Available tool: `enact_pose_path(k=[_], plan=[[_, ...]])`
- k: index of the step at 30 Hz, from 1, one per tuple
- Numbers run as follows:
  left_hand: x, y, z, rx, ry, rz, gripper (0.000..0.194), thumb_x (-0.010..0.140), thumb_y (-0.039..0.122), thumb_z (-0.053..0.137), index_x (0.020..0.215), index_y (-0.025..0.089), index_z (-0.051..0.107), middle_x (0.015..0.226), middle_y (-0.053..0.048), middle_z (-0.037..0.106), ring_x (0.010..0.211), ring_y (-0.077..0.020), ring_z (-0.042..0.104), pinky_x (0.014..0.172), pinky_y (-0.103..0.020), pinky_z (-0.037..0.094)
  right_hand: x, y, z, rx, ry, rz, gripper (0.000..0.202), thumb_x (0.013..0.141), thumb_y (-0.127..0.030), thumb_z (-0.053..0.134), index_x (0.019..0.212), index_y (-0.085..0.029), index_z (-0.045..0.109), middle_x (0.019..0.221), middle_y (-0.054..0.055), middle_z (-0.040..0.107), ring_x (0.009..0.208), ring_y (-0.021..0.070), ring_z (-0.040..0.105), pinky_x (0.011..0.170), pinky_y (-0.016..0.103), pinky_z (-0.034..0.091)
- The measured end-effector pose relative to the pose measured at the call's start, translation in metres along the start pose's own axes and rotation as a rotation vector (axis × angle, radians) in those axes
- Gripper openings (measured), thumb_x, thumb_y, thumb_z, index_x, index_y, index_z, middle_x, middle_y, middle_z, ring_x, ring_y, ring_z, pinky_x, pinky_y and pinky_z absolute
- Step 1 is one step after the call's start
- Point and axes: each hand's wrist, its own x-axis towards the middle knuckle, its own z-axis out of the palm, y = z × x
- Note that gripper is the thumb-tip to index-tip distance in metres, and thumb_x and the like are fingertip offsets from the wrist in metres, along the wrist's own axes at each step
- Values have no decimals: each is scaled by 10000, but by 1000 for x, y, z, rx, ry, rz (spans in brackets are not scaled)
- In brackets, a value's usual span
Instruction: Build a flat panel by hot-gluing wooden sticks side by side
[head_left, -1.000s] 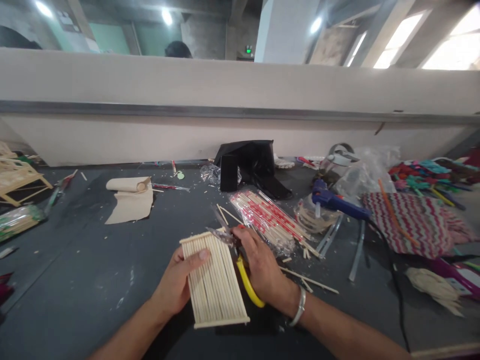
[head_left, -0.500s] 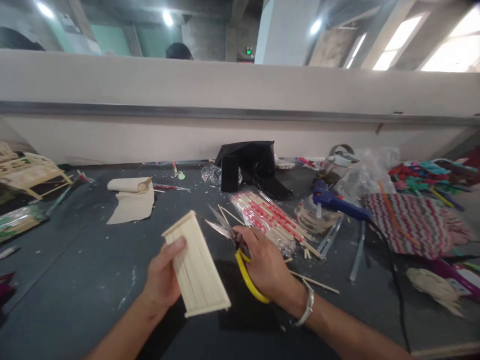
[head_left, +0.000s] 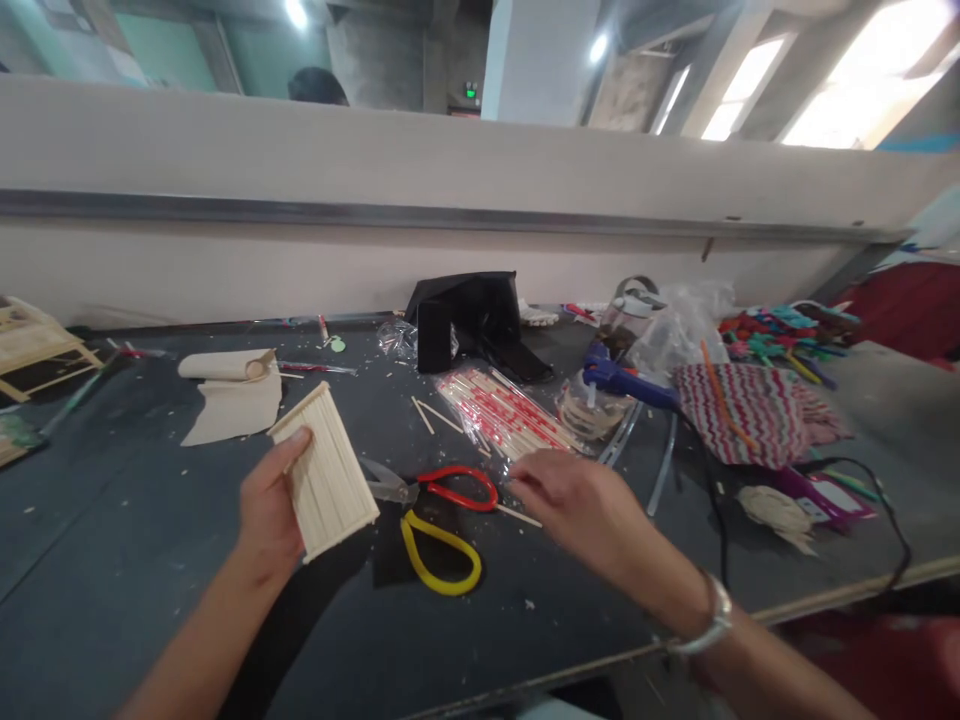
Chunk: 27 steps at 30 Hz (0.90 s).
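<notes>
My left hand point(head_left: 271, 500) grips a small panel of pale wooden sticks point(head_left: 330, 475) laid side by side, thumb on its face and a crosspiece along each short end. The scissors point(head_left: 409, 492), with one red and one yellow handle loop, lie open on the table, their blade tips hidden behind the panel. My right hand point(head_left: 574, 505) is at the near end of a clear packet of wooden sticks point(head_left: 502, 410) with red print. Its fingers are pinched together; what they hold, if anything, is hidden. A loose stick point(head_left: 519, 516) lies just below the fingertips.
A blue glue gun point(head_left: 626, 382) with a black cord lies to the right, near glue sticks point(head_left: 664, 465) and a striped knitted piece point(head_left: 739, 415). Behind are a black box point(head_left: 434, 337) and black bag. Rolled cloth point(head_left: 229, 395) and a stick-built model point(head_left: 37, 345) sit left.
My right hand has let go of the scissors, which now lie on the table, and has moved right to the stick packet. The panel has shifted left in my left hand. The view has turned right.
</notes>
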Motion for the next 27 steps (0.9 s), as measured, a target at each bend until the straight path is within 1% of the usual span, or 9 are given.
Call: enact_pose_path(k=[3,5,8,11,14,16,21,24,27], plan=[[-1,0,5,34,71,-25,115,703,238,605,785,169,647,516,10,638,371,-154,571,451,-277,544,-6,25,-9,74,-17,94,198,894,-200,477,800,-180,650,789,14,681,738,144,614,690,244,415],[0,0,6,61,72,-37,109,719,229,588,782,165,651,500,9,625,388,-166,585,466,-288,551,4,30,-4,83,-45,76,221,894,-187,458,802,-180,658,778,7,682,727,134,610,674,230,405],[6,1,2,92,59,-55,117,724,207,575,794,163,657,501,-1,624,474,-194,633,483,-292,557,39,23,10,59,-87,6,255,904,-177,419,844,-169,667,805,12,688,740,120,604,667,211,393],[15,3,-3,88,73,-19,136,706,166,568,809,155,657,538,-5,648,511,-193,650,490,-280,555,77,9,20,28,-122,-28,248,886,-158,430,849,-155,674,851,26,695,763,113,597,679,200,379],[22,7,-7,89,81,-4,128,692,155,572,791,140,650,557,-13,661,492,-188,643,485,-281,552,90,2,18,-42,-175,-19,209,840,-163,482,817,-135,688,847,67,696,770,145,599,673,225,367],[25,8,-10,103,97,-11,114,695,170,582,783,137,647,543,-13,657,487,-192,641,482,-288,553,80,3,13,-98,-222,10,175,800,-179,527,786,-130,695,812,87,691,750,173,603,627,243,354],[25,4,-11,122,63,-58,144,693,185,608,817,126,651,529,-5,650,497,-194,647,465,-270,538,24,18,7,-164,-377,62,83,719,-242,643,725,-172,688,744,47,689,681,171,603,525,234,279],[22,-1,-8,128,34,-102,165,688,184,604,831,126,661,546,-14,660,482,-190,642,445,-262,526,1,27,10,-158,-429,74,70,744,-209,609,732,-188,675,733,19,688,664,143,600,521,225,266],[21,-4,-6,145,38,-98,168,658,165,627,817,125,662,549,-27,666,468,-190,638,440,-264,527,-12,38,4,-151,-421,90,129,771,-166,537,722,-185,654,729,15,679,665,135,593,534,225,272]])
